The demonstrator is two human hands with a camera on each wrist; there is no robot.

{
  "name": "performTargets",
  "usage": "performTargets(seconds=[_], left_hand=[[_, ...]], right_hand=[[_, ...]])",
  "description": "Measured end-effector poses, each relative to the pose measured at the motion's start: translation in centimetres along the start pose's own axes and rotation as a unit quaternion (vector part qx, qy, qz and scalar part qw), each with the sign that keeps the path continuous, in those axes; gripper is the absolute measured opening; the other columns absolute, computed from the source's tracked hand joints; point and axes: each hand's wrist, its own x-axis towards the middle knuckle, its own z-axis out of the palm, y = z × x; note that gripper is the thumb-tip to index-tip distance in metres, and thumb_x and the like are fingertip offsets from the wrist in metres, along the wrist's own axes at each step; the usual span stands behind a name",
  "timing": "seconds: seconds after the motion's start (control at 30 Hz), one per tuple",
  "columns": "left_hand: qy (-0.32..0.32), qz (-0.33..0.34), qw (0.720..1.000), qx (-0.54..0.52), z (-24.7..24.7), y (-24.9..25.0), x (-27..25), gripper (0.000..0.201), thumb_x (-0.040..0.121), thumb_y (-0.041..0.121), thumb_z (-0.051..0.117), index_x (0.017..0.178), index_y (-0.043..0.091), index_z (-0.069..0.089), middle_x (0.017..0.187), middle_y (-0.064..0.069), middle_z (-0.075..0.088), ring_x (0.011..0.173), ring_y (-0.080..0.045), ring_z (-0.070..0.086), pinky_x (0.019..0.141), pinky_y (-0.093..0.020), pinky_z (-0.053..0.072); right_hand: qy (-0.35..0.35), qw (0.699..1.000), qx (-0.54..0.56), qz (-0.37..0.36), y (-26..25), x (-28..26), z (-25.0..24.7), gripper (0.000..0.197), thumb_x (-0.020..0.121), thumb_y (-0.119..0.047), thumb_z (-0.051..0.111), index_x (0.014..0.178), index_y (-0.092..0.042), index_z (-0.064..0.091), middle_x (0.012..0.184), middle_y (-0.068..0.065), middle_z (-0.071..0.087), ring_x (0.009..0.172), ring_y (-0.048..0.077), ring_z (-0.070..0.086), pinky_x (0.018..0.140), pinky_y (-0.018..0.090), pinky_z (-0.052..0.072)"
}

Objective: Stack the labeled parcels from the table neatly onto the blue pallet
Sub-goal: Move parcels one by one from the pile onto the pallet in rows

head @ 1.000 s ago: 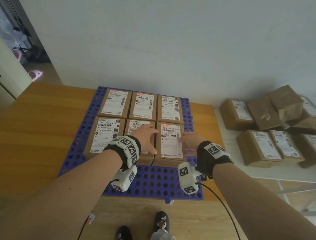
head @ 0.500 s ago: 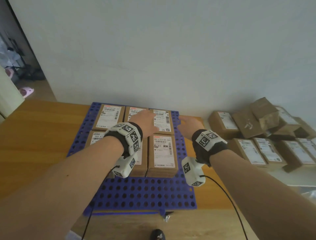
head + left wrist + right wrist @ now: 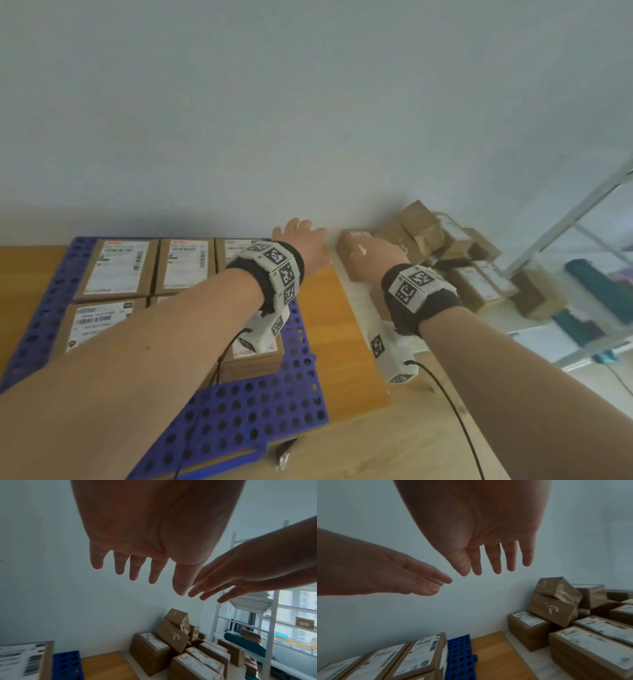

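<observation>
Both hands are empty and in the air, reaching rightward toward the parcel heap. The left hand (image 3: 303, 245) has its fingers straight and slightly spread; the right hand (image 3: 373, 255) likewise, fingers extended and holding nothing, as both wrist views confirm. The posture reads as a two-handed approach to the nearest labelled parcel (image 3: 354, 248), which sits label-up at the near left edge of the heap on the white table (image 3: 356, 301).

The blue pallet (image 3: 239, 411) lies on the wooden surface (image 3: 339, 342) and carries six labelled boxes (image 3: 118, 269) in two rows, sides touching, labels up. This tight grid presumably leaves a flat base for a second layer.

The remaining parcels (image 3: 476, 284) stand jumbled; two (image 3: 419, 222) lie tilted atop others, labels not visible.

Limitations: the left forearm covers most of the pallet's front row. The right hand hides part of the target parcel; contact cannot be confirmed. Label print is blurred throughout.
</observation>
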Motion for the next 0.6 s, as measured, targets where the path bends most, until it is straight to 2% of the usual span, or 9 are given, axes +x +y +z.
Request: performTargets(seconds=[0.1,0.2,0.37,0.5,0.6], left_hand=[[-0.009,0.021,1.000,0.017,0.3,3.4,1.0,0.059,0.094,0.043,0.043,0.147,0.024,0.024,0.157,-0.006,0.014,0.145,-0.027,0.007,0.114,-0.049,0.015],[-0.013,0.031,0.999,0.029,0.7,7.1,2.3,0.060,0.093,0.043,0.043,0.147,0.024,0.026,0.155,-0.006,0.019,0.144,-0.027,0.011,0.113,-0.049,0.017],[-0.007,0.051,0.997,0.063,1.6,14.2,5.1,0.058,0.092,0.043,0.043,0.144,0.022,0.029,0.152,-0.007,0.024,0.141,-0.027,0.019,0.110,-0.048,0.023],[-0.012,0.053,0.995,0.082,2.9,20.8,8.1,0.061,0.092,0.046,0.042,0.147,0.026,0.024,0.156,-0.005,0.018,0.144,-0.027,0.014,0.113,-0.049,0.022],[-0.005,0.066,0.995,0.078,4.0,26.0,10.3,0.062,0.092,0.045,0.045,0.147,0.025,0.024,0.155,-0.005,0.020,0.144,-0.027,0.014,0.113,-0.050,0.021]], right_hand=[[0.004,0.999,0.022,0.026,3.4,-0.4,-0.7,0.047,0.097,-0.028,0.036,0.144,-0.023,0.034,0.147,0.008,0.041,0.133,0.030,0.039,0.108,0.042,0.035],[-0.007,0.999,0.020,0.031,7.3,0.0,-1.1,0.053,0.094,-0.029,0.032,0.147,-0.023,0.029,0.149,0.006,0.038,0.134,0.030,0.038,0.109,0.044,0.034],[0.003,0.998,0.047,0.049,15.1,0.1,-2.9,0.041,0.097,-0.026,0.033,0.138,-0.021,0.040,0.140,0.010,0.048,0.127,0.031,0.045,0.103,0.040,0.037],[0.004,0.994,0.087,0.063,22.6,0.3,-4.2,0.045,0.097,-0.026,0.035,0.142,-0.022,0.037,0.143,0.010,0.046,0.129,0.031,0.044,0.107,0.039,0.036],[0.017,0.995,0.079,0.062,27.9,0.8,-5.0,0.041,0.097,-0.024,0.036,0.138,-0.021,0.042,0.139,0.011,0.050,0.125,0.030,0.048,0.103,0.036,0.037]])
